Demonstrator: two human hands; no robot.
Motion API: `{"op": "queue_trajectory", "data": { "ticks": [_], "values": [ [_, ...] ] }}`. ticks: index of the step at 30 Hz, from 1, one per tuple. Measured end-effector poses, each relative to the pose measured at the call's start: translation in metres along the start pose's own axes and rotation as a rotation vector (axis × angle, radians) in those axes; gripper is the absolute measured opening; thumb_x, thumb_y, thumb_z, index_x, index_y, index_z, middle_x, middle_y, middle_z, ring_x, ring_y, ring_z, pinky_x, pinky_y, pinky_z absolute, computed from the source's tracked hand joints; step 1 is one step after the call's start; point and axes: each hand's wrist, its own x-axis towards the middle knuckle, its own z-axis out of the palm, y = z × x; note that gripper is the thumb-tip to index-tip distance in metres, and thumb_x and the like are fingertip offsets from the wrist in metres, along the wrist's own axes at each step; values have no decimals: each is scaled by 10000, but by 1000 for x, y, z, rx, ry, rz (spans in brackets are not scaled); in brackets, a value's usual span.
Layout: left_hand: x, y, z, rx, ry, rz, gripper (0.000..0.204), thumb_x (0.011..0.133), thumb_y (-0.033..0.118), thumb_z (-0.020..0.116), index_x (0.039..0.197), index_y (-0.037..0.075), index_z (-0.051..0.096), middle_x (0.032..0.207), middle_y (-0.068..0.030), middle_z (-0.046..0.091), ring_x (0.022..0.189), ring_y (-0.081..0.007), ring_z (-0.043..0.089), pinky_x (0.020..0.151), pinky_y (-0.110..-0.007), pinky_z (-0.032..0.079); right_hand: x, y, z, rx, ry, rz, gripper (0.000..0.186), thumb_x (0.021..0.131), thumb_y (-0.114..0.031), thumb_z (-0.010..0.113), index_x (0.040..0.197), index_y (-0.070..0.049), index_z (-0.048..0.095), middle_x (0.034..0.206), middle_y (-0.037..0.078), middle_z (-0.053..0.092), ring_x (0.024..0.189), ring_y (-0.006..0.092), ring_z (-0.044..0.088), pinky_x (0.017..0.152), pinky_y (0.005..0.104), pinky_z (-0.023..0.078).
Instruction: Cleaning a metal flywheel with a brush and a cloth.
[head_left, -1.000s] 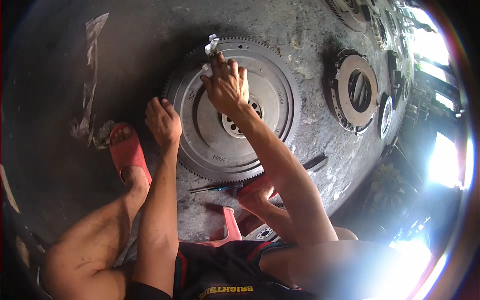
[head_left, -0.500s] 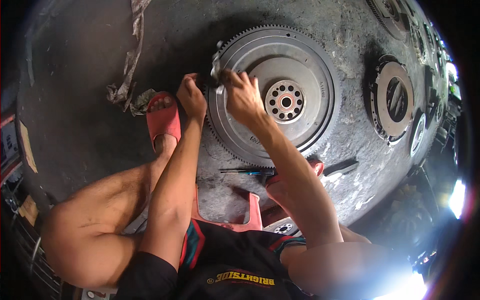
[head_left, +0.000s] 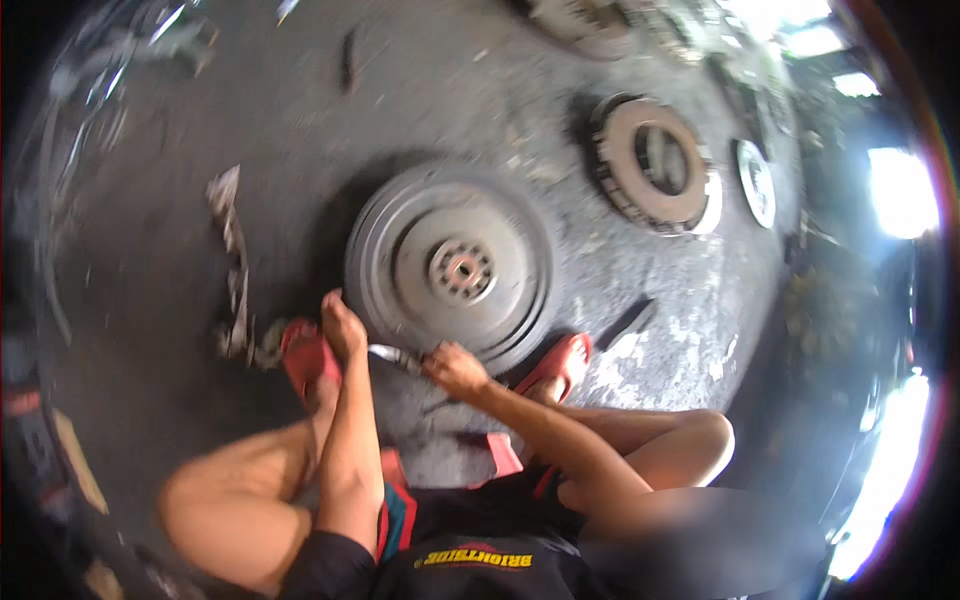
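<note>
A large grey toothed flywheel (head_left: 420, 270) with a bolt-holed hub (head_left: 462, 268) lies on the concrete floor before me. My left hand (head_left: 343, 325) is at its lower-left edge, fingers curled together; what they hold, if anything, is hidden. My right hand (head_left: 457, 372) is lower, near the flywheel's front rim, closed on a crumpled silvery strip (head_left: 398, 356), blurred by motion, that stretches toward my left wrist.
A bronze-coloured ring plate (head_left: 625, 150), a pale ring (head_left: 755, 190) and more round parts lie rightward. A crumpled strip (head_left: 230, 220) lies left, a dark bar (head_left: 625, 325) right. Red sandals (head_left: 305, 355) are on my feet; a red plastic piece (head_left: 500, 452) is beneath me.
My view has shifted. My right hand has come down from the flywheel's upper face to its front rim, bringing the silvery strip along. My left hand stays by the flywheel's left edge.
</note>
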Motion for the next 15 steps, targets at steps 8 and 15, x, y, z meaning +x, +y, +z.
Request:
{"op": "queue_trajectory", "data": {
  "ticks": [8, 15],
  "values": [
    [-8, -34, -18, 73, 114, -5, 420, 1002, 286, 396, 1081, -57, 624, 1114, -243, 633, 1044, -398, 581, 938, -460, 442, -23, -18, 23, -48, 13, -127, 119, 809, -228, 587, 846, -141, 659, 924, 54, 633, 1023, 244, 550, 864, 371, 475],
    [-17, 26, -8, 179, 102, 106, 285, 909, 200, 512, 971, -39, 655, 958, -256, 647, 904, -425, 609, 829, -504, 478, -74, 64, 6, 137, -173, 41, 142, 831, -170, 574, 891, -121, 693, 949, 102, 669, 940, 277, 626, 838, 402, 517]
  ]
}}
